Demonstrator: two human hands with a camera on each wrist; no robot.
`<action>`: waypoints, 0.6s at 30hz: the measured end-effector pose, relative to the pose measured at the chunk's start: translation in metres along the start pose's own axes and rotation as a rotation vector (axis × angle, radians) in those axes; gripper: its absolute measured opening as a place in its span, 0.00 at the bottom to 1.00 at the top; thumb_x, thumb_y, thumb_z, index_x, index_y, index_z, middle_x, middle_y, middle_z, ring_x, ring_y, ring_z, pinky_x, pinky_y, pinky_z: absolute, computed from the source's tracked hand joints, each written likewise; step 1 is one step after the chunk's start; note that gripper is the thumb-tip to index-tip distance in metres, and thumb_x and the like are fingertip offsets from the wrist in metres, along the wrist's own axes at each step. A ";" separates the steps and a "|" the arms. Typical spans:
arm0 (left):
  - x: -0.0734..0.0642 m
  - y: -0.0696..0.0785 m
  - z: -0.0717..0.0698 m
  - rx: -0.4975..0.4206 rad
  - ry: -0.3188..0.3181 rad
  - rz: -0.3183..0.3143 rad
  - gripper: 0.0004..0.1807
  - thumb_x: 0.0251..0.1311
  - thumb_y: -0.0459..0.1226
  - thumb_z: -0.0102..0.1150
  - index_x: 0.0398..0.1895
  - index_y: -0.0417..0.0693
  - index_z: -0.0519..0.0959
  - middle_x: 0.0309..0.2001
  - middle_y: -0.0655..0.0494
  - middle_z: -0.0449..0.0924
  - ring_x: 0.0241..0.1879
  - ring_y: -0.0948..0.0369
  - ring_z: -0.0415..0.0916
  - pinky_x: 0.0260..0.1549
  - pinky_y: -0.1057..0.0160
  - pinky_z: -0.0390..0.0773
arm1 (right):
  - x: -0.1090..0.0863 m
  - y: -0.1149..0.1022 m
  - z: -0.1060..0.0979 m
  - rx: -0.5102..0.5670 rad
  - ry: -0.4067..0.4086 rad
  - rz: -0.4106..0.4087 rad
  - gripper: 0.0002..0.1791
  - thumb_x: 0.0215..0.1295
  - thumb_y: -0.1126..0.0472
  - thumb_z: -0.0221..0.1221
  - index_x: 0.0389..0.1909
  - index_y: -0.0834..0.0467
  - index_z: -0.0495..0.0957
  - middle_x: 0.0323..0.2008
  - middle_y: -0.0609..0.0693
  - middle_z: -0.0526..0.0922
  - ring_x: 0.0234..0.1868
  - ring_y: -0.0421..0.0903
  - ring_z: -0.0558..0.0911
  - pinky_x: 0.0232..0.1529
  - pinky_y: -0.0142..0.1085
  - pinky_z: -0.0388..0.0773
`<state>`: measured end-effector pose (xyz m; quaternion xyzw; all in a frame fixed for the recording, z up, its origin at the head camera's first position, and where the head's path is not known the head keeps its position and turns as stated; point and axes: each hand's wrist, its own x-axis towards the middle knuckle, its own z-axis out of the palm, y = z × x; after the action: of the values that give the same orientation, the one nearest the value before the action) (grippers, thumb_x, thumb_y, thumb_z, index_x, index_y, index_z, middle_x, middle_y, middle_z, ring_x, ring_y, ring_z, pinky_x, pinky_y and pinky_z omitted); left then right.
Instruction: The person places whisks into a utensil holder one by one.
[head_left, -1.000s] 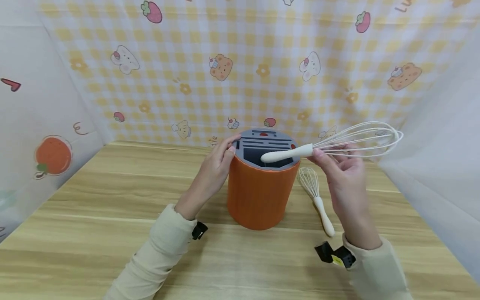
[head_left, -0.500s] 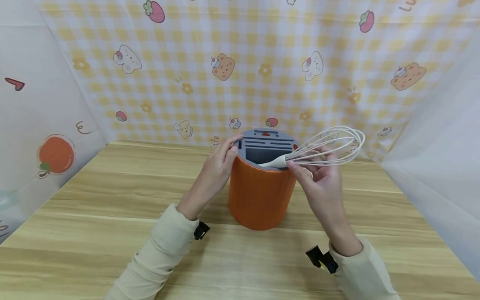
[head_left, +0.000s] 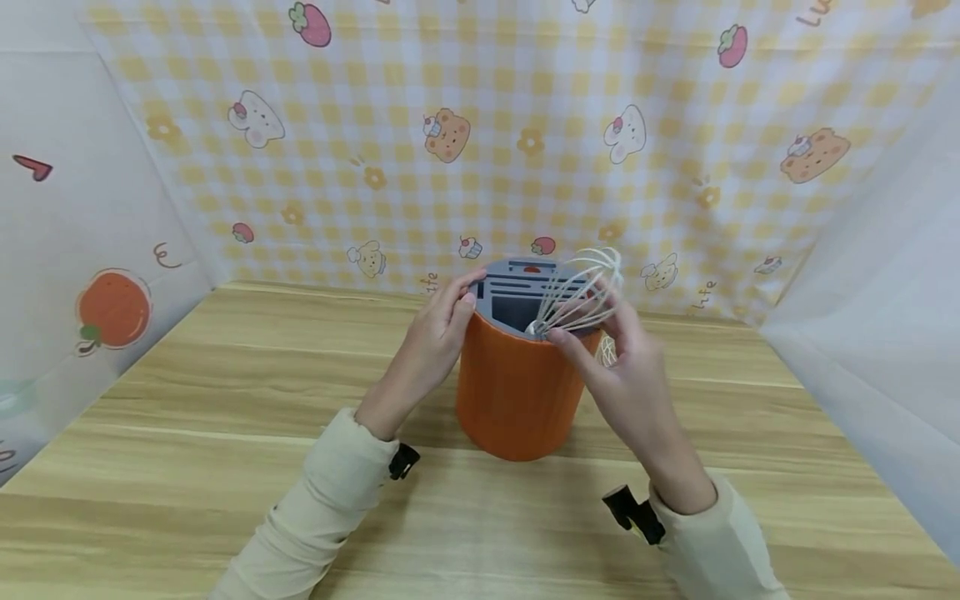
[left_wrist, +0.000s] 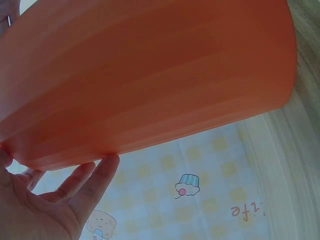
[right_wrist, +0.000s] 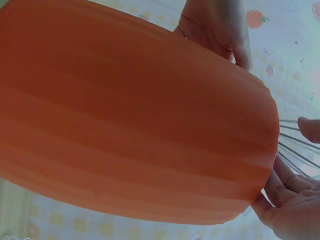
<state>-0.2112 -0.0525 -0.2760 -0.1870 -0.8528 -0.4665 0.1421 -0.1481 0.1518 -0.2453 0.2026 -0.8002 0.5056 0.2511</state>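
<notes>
In the head view, an orange utensil holder [head_left: 517, 392] with a grey slotted top [head_left: 517, 287] stands upright on the table. My left hand [head_left: 427, 342] rests on its left side. The thumb is at the rim, and the left wrist view shows fairly straight fingers touching the wall. My right hand [head_left: 633, 375] pinches a white balloon whisk [head_left: 536, 328] by the wires near the handle. The whisk tilts up to the right, and its handle is down in the holder's large opening, out of sight. The right wrist view shows its wires between thumb and fingers.
A smaller whisk [head_left: 608, 351] lies on the wooden table [head_left: 225, 433] to the right of the holder, mostly hidden by my right hand. A yellow checked cloth [head_left: 360, 92] hangs behind, with white cloth at both sides.
My right hand has moved left, bringing the whisk over the holder. The handle has sunk into the large opening and the wires have tipped more upright. My left hand stays at the rim.
</notes>
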 end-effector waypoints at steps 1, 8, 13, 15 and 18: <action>0.000 0.000 0.000 0.003 0.001 0.000 0.24 0.70 0.51 0.29 0.67 0.64 0.62 0.67 0.60 0.62 0.62 0.60 0.64 0.61 0.52 0.66 | 0.000 0.000 0.001 -0.030 -0.012 -0.003 0.37 0.58 0.64 0.62 0.68 0.57 0.59 0.48 0.54 0.81 0.56 0.42 0.76 0.63 0.33 0.64; 0.001 0.001 0.001 -0.004 0.004 0.003 0.24 0.70 0.51 0.29 0.66 0.64 0.62 0.66 0.59 0.63 0.62 0.59 0.64 0.61 0.52 0.66 | -0.002 -0.002 0.003 -0.203 -0.068 -0.098 0.36 0.59 0.63 0.61 0.68 0.58 0.59 0.52 0.53 0.81 0.55 0.45 0.77 0.56 0.37 0.71; 0.001 0.001 0.001 -0.002 0.007 0.002 0.24 0.70 0.51 0.29 0.66 0.64 0.62 0.66 0.59 0.62 0.63 0.59 0.63 0.62 0.52 0.65 | -0.003 -0.001 0.004 -0.291 -0.107 -0.111 0.33 0.60 0.62 0.60 0.66 0.63 0.62 0.55 0.57 0.77 0.58 0.50 0.74 0.59 0.47 0.70; 0.001 0.000 0.001 -0.001 0.005 0.002 0.24 0.70 0.51 0.29 0.66 0.64 0.62 0.66 0.59 0.62 0.64 0.59 0.62 0.62 0.52 0.65 | -0.004 -0.002 0.004 -0.304 -0.122 -0.106 0.33 0.61 0.62 0.60 0.66 0.62 0.62 0.57 0.57 0.76 0.61 0.51 0.71 0.60 0.49 0.69; 0.001 0.000 0.001 0.003 0.009 0.003 0.24 0.70 0.51 0.29 0.66 0.64 0.63 0.66 0.59 0.62 0.64 0.59 0.62 0.63 0.52 0.64 | -0.003 -0.002 0.005 -0.324 -0.132 -0.139 0.31 0.61 0.62 0.60 0.66 0.61 0.63 0.58 0.56 0.74 0.61 0.51 0.70 0.61 0.49 0.67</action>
<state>-0.2126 -0.0519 -0.2759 -0.1861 -0.8525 -0.4658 0.1468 -0.1454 0.1469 -0.2474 0.2472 -0.8699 0.3371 0.2618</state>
